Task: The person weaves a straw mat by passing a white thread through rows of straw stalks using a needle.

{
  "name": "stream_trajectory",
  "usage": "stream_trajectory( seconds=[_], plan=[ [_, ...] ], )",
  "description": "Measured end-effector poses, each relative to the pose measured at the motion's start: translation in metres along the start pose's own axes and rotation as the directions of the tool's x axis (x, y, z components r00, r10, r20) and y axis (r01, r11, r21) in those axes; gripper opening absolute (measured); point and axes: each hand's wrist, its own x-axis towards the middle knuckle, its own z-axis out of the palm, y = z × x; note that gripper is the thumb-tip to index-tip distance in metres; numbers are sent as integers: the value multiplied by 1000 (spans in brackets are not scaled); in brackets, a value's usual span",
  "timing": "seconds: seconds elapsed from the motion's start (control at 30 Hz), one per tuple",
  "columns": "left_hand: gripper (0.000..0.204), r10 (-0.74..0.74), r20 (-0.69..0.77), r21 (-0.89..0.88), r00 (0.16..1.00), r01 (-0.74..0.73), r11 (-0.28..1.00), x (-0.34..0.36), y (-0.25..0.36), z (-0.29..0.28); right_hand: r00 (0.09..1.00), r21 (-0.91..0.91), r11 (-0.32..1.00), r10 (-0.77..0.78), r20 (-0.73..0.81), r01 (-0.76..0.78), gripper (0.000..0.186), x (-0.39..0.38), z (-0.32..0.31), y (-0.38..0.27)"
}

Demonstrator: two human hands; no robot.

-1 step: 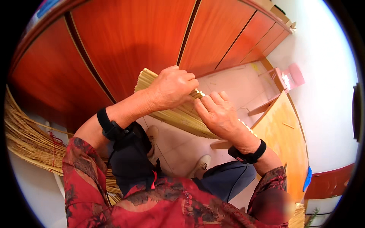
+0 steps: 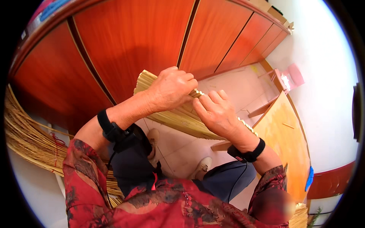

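Note:
A flat panel of pale straw stalks (image 2: 180, 121), laid side by side, hangs in front of me above my knees. My left hand (image 2: 174, 89) is closed over its upper edge, fingers curled. Just to the right, my right hand (image 2: 216, 114) grips the same edge, thumb and fingers bent round the stalks. Between the two hands a few round cut ends (image 2: 197, 92) show, and more cut ends (image 2: 247, 126) appear beside my right wrist. My fingertips are hidden behind the knuckles. A black band sits on each forearm.
Red-brown wooden cabinets (image 2: 133, 34) stand across the far side. A bundle of long dry stalks (image 2: 28, 140), tied with red string, lies at left. On the right is a light wooden table (image 2: 283, 140) bearing a short stick (image 2: 288, 125); a pink chair (image 2: 292, 78) stands beyond.
The whole view has shifted very slightly. Both hands keep the same grip on the straw panel.

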Motion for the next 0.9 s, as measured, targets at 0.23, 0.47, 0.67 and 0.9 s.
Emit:
stream_trajectory(
  seconds=[0.23,0.47,0.67,0.9],
  plan=[
    [32,-217,76,106,973,209,972,6,4,-23,956,-115,983,-166,-241,142,14,-4,13,14],
    [31,-448,76,147,891,434,889,21,13,-45,947,-41,996,-90,-307,82,13,20,3,24],
    [31,-529,-9,199,849,520,831,45,26,-52,915,14,998,-52,-400,63,7,26,-15,38],
    [36,-716,-72,139,694,718,682,30,33,-45,706,931,336,625,-333,142,7,22,-63,38]
  ],
)
